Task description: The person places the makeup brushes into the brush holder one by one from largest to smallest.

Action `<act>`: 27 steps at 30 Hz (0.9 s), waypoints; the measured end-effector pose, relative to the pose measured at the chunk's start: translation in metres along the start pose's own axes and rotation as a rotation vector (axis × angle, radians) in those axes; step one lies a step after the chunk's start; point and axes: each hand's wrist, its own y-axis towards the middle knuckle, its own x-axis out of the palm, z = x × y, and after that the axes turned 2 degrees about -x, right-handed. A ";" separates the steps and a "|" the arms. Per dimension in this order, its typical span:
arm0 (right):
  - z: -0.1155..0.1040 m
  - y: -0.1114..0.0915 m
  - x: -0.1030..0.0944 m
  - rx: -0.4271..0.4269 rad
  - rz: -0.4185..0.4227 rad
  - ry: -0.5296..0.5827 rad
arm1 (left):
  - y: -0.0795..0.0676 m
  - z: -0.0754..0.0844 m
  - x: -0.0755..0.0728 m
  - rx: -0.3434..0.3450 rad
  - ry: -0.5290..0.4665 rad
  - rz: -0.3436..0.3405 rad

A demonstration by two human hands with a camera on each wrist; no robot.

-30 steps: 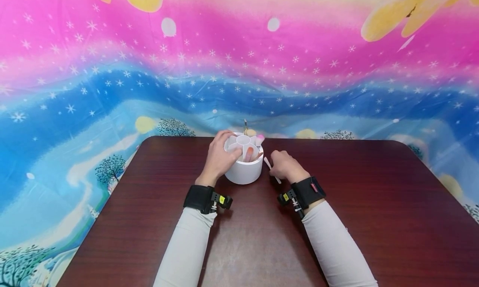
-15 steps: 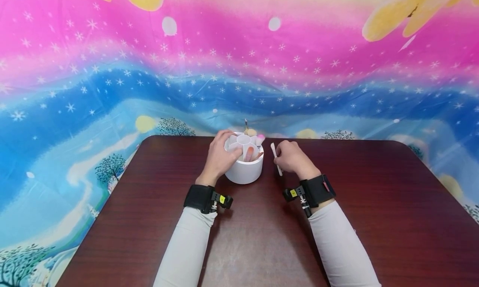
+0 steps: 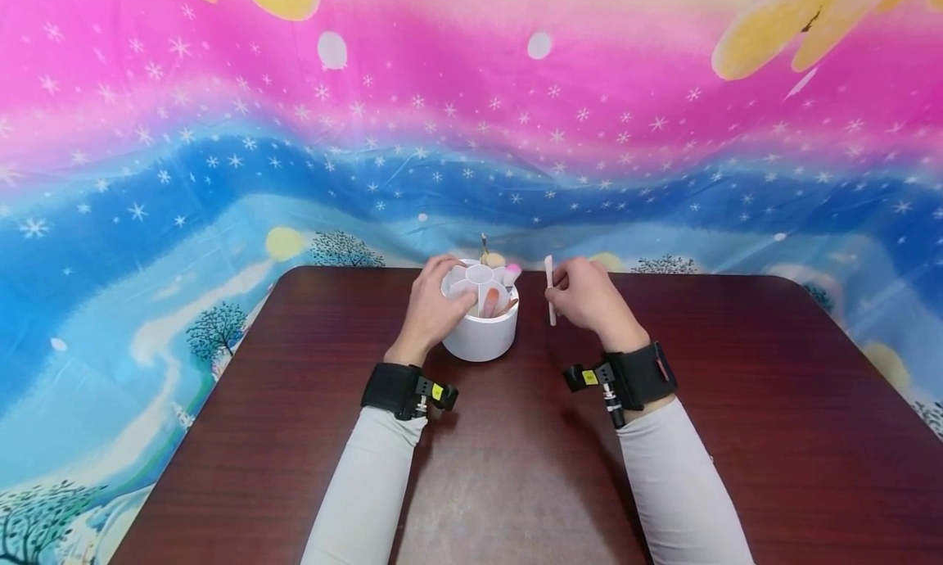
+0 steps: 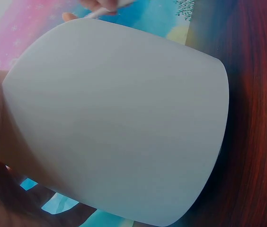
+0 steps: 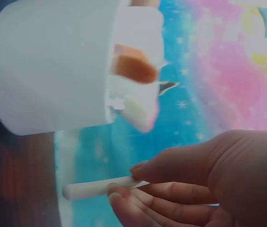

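On the far part of the table stands a round white brush holder [image 3: 482, 341] divided inside into petal-shaped compartments. My left hand [image 3: 430, 309] grips its left side, the thumb on the near rim and the fingers behind. In the left wrist view the holder's smooth wall [image 4: 119, 109] hides most of the scene. To the right, my right hand [image 3: 587, 293] pinches a slim white stick [image 3: 550, 303] with a slightly wider top, held nearly upright and apart from the holder. In the right wrist view thumb and fingers meet on the stick [image 5: 88, 188]; its rounded lower end sticks out.
Brushes stand in the holder, one with orange-brown bristles [image 5: 136, 68] and one pink-tipped [image 3: 512, 271]. A thin dark-tipped item [image 3: 483, 241] rises at the back. Behind the brown wooden table [image 3: 486, 467] hangs a colourful printed cloth [image 3: 471, 139].
My right hand has lifted the white stick upward and a little to the right, turning it more upright. My left hand and the holder have stayed put.
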 end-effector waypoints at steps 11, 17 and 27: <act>-0.022 -0.010 -0.017 -0.150 0.266 0.046 | 0.001 -0.002 0.001 -0.006 -0.003 -0.003; -0.030 -0.014 -0.019 -0.202 0.331 0.126 | 0.001 -0.001 0.001 -0.004 -0.007 -0.002; -0.036 -0.016 -0.019 -0.262 0.342 0.262 | 0.000 -0.001 0.000 -0.012 -0.018 -0.008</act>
